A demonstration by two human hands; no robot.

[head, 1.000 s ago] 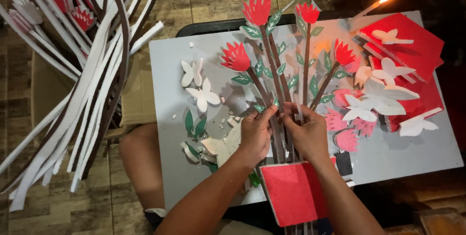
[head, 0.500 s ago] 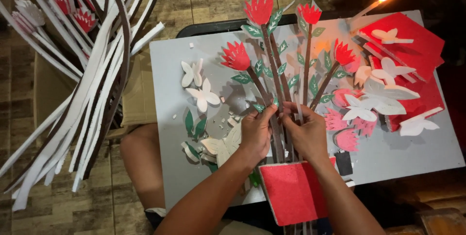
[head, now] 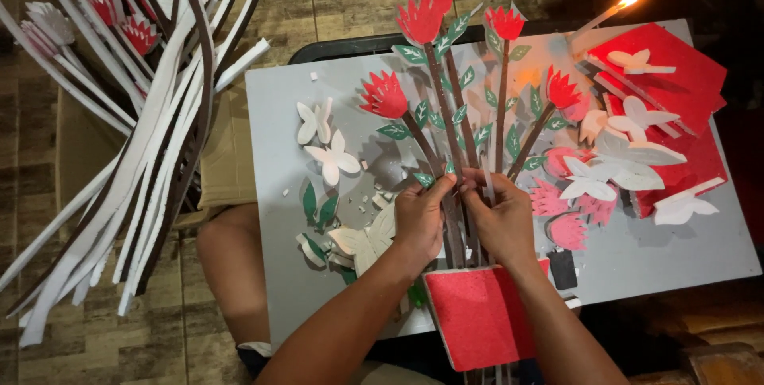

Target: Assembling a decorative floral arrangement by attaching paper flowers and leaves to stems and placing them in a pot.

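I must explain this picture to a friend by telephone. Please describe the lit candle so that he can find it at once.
Start at the grey board under both hands and go to its far right corner, beside the red foam sheets. The candle lies slanted there, a thin pale stick. Alone among the pale pieces nearby, it carries a small bright flame at its tip.
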